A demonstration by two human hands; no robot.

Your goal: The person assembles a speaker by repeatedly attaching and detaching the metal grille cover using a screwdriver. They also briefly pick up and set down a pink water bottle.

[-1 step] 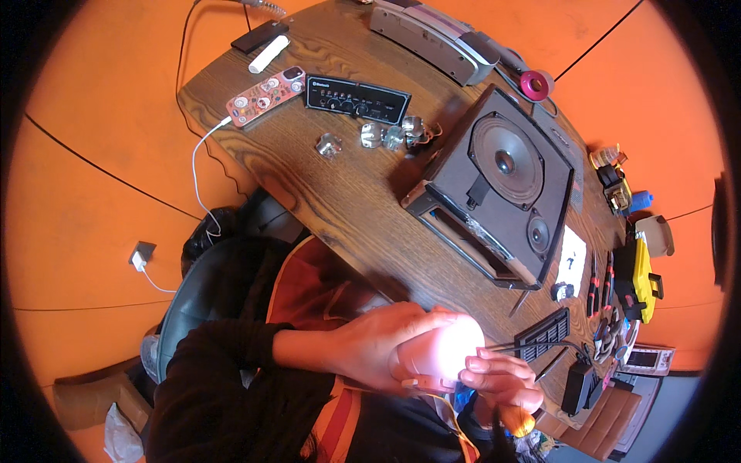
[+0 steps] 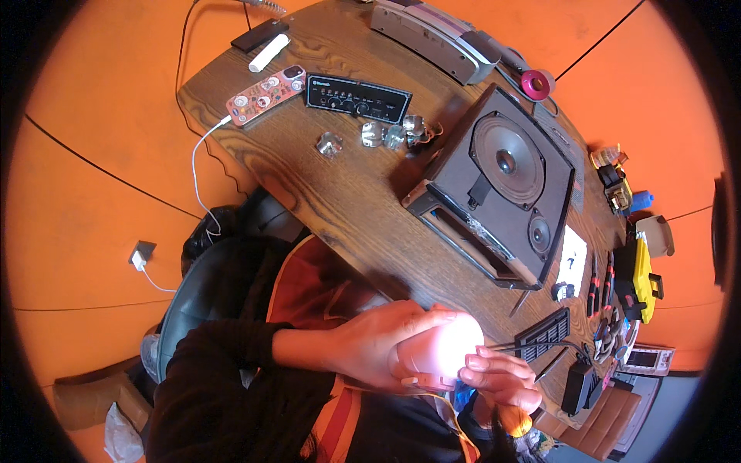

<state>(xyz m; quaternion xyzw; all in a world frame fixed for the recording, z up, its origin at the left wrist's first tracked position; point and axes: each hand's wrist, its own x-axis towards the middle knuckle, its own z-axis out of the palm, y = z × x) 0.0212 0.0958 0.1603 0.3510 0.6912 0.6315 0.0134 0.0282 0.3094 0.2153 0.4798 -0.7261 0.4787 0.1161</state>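
My left hand [image 2: 374,339] is wrapped round a glowing lit bulb [image 2: 455,347], held over my lap just off the table's near edge. Glare washes out its bright face, while its body looks pinkish. Thin yellow wires [image 2: 459,430] hang below it. On the bulb's right side, the curled fingers of my right hand [image 2: 502,378] come up to its rim. A rounded yellow-orange end [image 2: 519,422] sticks out under that hand; the rest of this thing is hidden by the palm and dark strands.
The brown wooden table [image 2: 324,193] carries a large speaker box [image 2: 455,181], a black control panel [image 2: 357,98] and a charging phone [image 2: 262,96]. Red-handled pliers [image 2: 593,297], a black grille [image 2: 543,333] and a yellow toolbox [image 2: 642,278] are at the right.
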